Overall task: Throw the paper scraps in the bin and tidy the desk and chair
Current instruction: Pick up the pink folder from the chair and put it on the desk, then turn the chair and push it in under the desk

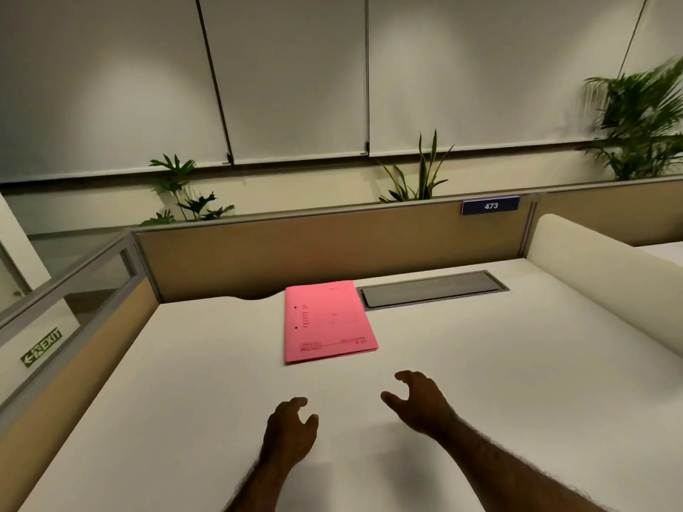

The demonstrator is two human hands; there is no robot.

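A pink paper folder (327, 321) lies flat on the white desk (184, 382), near the back partition. My left hand (290, 428) hovers over the desk in front of the folder, fingers loosely curled and holding nothing. My right hand (417, 399) is beside it to the right, fingers spread and curved, also holding nothing. Both hands are a short way in front of the folder and do not touch it. No paper scraps, bin or chair are in view.
A grey cable flap (430, 288) is set into the desk right of the folder. Tan partitions (332, 249) close the back and left sides; a white rounded divider (606, 279) borders the right. Potted plants stand behind the back partition.
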